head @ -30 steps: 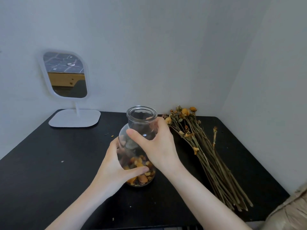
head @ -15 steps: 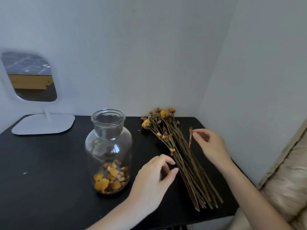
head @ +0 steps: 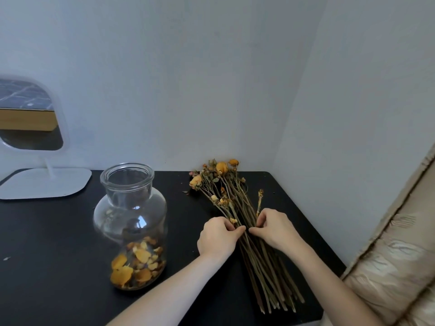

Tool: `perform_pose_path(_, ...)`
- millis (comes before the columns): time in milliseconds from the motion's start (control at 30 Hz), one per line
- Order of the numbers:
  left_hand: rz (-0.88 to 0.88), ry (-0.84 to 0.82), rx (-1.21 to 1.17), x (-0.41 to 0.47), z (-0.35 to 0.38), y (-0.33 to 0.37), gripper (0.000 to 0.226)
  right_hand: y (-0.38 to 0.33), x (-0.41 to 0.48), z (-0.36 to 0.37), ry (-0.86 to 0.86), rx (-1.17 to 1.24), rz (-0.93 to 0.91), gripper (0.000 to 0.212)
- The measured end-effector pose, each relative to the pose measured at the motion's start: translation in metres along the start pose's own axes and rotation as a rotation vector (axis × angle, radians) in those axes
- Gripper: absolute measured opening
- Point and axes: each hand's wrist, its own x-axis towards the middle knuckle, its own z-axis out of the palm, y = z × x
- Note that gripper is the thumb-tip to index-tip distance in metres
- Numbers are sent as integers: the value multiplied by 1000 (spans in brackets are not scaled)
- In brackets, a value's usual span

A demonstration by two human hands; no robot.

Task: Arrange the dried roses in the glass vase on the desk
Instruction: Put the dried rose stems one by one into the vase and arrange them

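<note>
A clear glass vase stands upright on the black desk, with orange dried petals in its bottom. To its right a bundle of dried roses lies flat, orange heads toward the wall, cut ends toward me. My left hand and my right hand meet at the middle of the stems, fingers curled onto them from either side. The bundle rests on the desk.
A white tabletop mirror stands at the back left. Walls close the desk at the back and right. A beige padded cushion sits beyond the desk's right edge. Small petal crumbs lie on the desk.
Both hands left the vase and moved right to the rose bundle, closing on the stems. The view has shifted right, so the vase now sits at the left.
</note>
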Motion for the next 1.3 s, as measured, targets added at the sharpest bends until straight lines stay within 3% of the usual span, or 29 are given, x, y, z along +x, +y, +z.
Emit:
perform_pose_path(200,-54,-46,-26,-1,1,4,18,2,0,2,12,-17,1,19)
perform_pose_path(400,-148,-74,-203,0,-1,6,12,2,0,3,5,-45,39,18)
perform_pose_path(667,-79,-28,-379,1,-10,10,16,6,4,1,-3,-12,82,16)
perform_pose_path(900,60,79,-385,0,-31,15,18,-8,0,0,36,129,-71,14)
perform_pose_path(1067,51,76,-318,-1,-40,4,15,-23,1,5,-41,80,-63,30)
perform_pose_path(1300,52,32,-282,-8,-41,-2,13,-31,5,12,-57,88,-17,16)
